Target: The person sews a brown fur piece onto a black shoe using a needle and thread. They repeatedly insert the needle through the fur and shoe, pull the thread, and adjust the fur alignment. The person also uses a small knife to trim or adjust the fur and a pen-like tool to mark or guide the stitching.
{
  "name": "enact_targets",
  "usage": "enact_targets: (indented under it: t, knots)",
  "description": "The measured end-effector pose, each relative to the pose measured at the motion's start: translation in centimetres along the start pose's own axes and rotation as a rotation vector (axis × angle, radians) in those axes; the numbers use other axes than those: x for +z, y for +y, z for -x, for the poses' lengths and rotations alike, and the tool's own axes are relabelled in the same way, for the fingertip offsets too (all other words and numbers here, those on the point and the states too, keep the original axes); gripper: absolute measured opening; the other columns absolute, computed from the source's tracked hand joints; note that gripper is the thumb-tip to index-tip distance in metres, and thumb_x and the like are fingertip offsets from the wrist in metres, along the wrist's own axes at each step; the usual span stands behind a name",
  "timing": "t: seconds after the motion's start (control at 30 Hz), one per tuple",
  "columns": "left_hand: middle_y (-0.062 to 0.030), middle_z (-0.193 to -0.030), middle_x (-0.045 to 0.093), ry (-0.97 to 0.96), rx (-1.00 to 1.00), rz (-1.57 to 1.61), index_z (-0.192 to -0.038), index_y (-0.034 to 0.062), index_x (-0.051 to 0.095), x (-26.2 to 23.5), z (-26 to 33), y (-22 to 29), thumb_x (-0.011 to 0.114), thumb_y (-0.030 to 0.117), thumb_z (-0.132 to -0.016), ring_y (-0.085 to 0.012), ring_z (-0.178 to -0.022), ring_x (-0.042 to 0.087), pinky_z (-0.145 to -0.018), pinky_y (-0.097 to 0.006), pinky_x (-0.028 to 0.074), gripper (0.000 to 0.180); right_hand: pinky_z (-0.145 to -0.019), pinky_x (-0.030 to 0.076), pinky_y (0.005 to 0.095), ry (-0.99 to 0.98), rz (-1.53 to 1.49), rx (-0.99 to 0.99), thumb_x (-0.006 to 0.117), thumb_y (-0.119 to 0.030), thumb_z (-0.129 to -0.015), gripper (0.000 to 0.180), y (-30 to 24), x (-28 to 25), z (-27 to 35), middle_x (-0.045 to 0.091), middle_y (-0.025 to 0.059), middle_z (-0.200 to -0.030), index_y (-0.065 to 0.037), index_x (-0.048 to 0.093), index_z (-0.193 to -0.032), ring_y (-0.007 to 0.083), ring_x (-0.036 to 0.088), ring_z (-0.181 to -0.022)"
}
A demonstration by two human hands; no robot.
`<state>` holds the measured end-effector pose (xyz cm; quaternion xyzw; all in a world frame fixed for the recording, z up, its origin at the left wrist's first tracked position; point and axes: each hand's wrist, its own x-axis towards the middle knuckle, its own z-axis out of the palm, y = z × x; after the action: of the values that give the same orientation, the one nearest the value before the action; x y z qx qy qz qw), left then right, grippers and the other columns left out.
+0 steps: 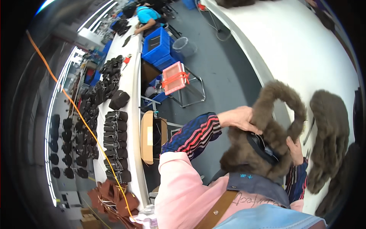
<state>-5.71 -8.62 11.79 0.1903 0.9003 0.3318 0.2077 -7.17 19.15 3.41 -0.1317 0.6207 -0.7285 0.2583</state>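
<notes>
A brown furry bag [244, 152] with a thick furry loop handle [284, 89] is held up in front of my chest. Its mouth gapes a little and shows a dark lining [263, 149] with a thin pale line along it. My left hand [240, 118] is closed on the left side of the bag by the foot of the handle, thumb at the opening. My right hand [295, 150] grips the right side, near the handle's other end; some of its fingers are hidden behind the fur.
More brown furry pieces [329, 129] lie on the white table [289, 45] at right. On the left, another long table carries rows of black pouches [116, 147] and reddish-brown pieces [110, 198]. A pink-topped stool [175, 78], blue crates [156, 45] and a cardboard box [148, 133] stand between; a person in blue works far off.
</notes>
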Motion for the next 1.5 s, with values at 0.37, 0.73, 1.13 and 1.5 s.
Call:
enact_targets:
  t: [0.37, 0.73, 1.13, 1.5]
  knots:
    - [0.0024, -0.048, 0.042, 0.259, -0.416, 0.277, -0.062, -0.0005, 0.058, 4.3, 1.0, -1.2, 0.069, 0.024, -0.069, -0.0073, -0.045, 0.031, -0.039, -0.028, 0.027, 0.027, -0.077, 0.042, 0.0323, 0.150, 0.795, -0.269, 0.064, -0.018, -0.072, 0.053, -1.7, 1.3, -1.5, 0.057, 0.0180, -0.088, 0.008, 0.039, -0.111, 0.0261, 0.056, -0.085]
    - [-0.0053, -0.102, 0.056, 0.300, -0.489, 1.494, -0.111, -0.0007, 0.049, 11.7, 5.3, -5.2, 0.063, 0.019, -0.076, -0.0135, -0.096, 0.052, -0.084, -0.028, 0.040, 0.042, -0.078, 0.040, 0.0238, -0.317, 0.054, 0.210, 0.063, -0.008, -0.072, 0.034, -1.3, 4.3, -0.9, 0.058, 0.0040, -0.095, 0.004, 0.053, -0.102, 0.0095, 0.052, -0.085]
    - [-0.0049, -0.090, 0.058, 0.418, -0.050, 0.786, -0.098, -0.0006, 0.054, 7.2, 3.9, 0.4, 0.071, 0.023, -0.069, -0.0147, -0.082, 0.052, -0.076, -0.029, 0.043, 0.041, -0.065, 0.039, 0.0212, -0.103, 0.096, 0.181, 0.046, -0.022, -0.087, 0.029, -3.4, 4.0, -1.4, 0.056, -0.0018, -0.079, 0.004, 0.057, -0.091, 0.0047, 0.047, -0.075]
    - [-0.0055, -0.106, 0.055, 0.273, -0.559, 1.410, -0.109, -0.0002, 0.052, 10.4, 2.5, 1.7, 0.057, 0.027, -0.082, -0.0119, -0.100, 0.049, -0.087, -0.025, 0.036, 0.039, -0.068, 0.034, 0.0178, -0.003, -0.075, 0.245, 0.048, -0.028, -0.088, 0.033, 1.2, 0.8, 0.0, 0.048, -0.0080, -0.076, 0.000, 0.060, -0.075, 0.0003, 0.040, -0.072]
